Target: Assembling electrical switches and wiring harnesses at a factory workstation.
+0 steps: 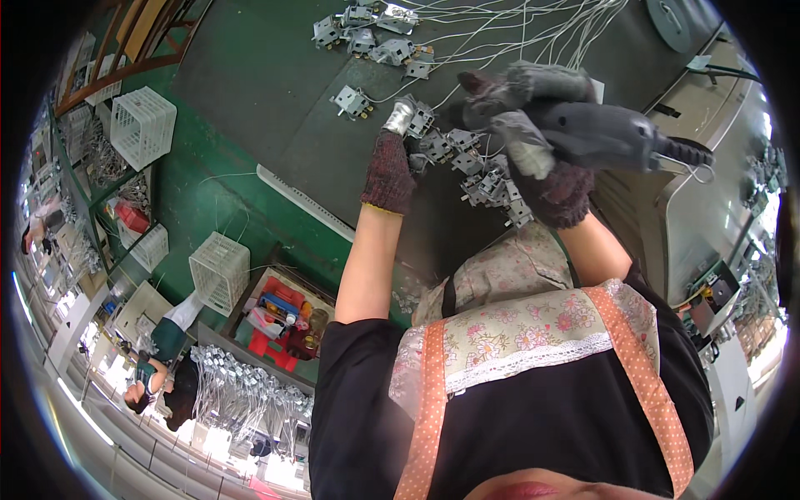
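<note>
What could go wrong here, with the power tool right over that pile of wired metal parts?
1. The left hand pins a metal part close to the grey power tool gripped in the right hand; a slip could strike the gloved fingers.
2. White wires trail across the dark work surface near the tool and might snag.
3. The crowded parts may get knocked aside.

Metal brackets (479, 171) crowd the mat (250, 83) between the gloved left hand (392, 167) and right hand (546, 179) gripping a power tool (608, 133). Open mat lies at nine o'clock; more brackets and wires (517, 25) block twelve.
</note>
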### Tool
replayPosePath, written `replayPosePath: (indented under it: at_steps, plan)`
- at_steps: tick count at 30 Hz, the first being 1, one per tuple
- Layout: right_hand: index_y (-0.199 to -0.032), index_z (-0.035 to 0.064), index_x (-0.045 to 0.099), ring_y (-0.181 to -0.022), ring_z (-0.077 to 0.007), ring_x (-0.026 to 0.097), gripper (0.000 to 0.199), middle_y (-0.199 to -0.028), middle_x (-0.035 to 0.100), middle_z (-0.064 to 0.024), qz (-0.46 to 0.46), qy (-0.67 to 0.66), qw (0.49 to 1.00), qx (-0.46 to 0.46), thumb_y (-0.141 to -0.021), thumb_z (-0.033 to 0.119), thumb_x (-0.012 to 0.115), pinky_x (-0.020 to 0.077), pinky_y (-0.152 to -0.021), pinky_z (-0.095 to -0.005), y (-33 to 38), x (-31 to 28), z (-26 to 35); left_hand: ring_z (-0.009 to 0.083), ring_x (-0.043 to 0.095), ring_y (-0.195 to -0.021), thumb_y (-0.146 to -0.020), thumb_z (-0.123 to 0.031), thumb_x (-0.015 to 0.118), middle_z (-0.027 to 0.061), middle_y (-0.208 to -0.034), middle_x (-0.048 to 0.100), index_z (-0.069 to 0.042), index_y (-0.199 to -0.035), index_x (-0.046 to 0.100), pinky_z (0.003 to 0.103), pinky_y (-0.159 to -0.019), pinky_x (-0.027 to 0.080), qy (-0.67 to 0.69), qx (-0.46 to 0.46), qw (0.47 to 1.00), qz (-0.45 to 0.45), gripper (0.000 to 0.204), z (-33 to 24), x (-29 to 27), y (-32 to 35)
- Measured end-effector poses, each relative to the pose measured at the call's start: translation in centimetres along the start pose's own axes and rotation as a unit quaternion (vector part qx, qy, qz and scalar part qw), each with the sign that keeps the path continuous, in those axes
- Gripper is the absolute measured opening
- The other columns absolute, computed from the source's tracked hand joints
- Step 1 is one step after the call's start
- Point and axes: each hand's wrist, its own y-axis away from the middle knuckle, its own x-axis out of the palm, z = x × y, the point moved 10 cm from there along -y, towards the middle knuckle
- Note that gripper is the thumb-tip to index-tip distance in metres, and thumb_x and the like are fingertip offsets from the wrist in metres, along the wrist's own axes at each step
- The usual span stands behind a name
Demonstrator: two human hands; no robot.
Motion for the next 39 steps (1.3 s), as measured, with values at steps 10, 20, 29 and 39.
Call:
replayPosePath:
  at_steps: [10,20,29,39]
  plan:
    - [-0.132,0.0055,0.050,-0.108,-0.0176,0.059,0.038,-0.122,0.060,-0.0084,0.114,-0.151,0.982,0.011,-0.098,0.019,0.052,0.0494,-0.090,-0.0310,-1.0,3.1,2.0,0.0060,0.052,-0.047,-0.091,-0.048,0.056,-0.0040,-0.072,0.062,-0.017,-0.093,0.065,0.020,-0.037,0.032,0.009,0.028,0.999,-0.027,0.033,-0.2,0.5,0.6]
    - [-0.122,0.0000,0.056,-0.103,-0.0176,0.062,0.032,-0.112,0.064,-0.0094,0.036,-0.159,0.986,-0.042,-0.096,0.018,0.055,0.0506,-0.089,-0.0307,-2.2,2.2,4.0,0.0039,0.050,-0.050,-0.091,-0.049,0.055,-0.0053,-0.072,0.062,-0.019,-0.091,0.065,0.020,-0.038,0.031,-0.005,0.019,0.999,-0.038,0.032,0.6,0.2,0.2]
    - [-0.107,0.0003,0.060,-0.095,-0.0206,0.065,0.023,-0.099,0.065,-0.0107,-0.090,-0.206,0.969,-0.103,-0.086,0.008,0.067,0.0548,-0.081,-0.0321,-4.6,-0.3,1.9,0.0261,0.068,-0.074,-0.087,-0.033,0.062,0.0091,-0.092,0.069,-0.012,-0.110,0.064,0.041,-0.060,0.052,-0.571,0.402,0.703,-0.136,0.032,-5.8,2.4,4.2]
    - [-0.097,0.0056,0.066,-0.076,-0.0134,0.065,0.022,-0.084,0.068,-0.0032,-0.026,0.009,0.996,-0.080,-0.079,0.014,0.077,0.0530,-0.071,-0.0268,-3.4,2.3,-0.1,0.0315,0.063,-0.096,-0.081,-0.036,0.068,0.0170,-0.104,0.065,-0.005,-0.124,0.055,0.043,-0.081,0.050,-0.617,0.583,0.399,-0.346,0.054,-12.1,1.6,10.4]
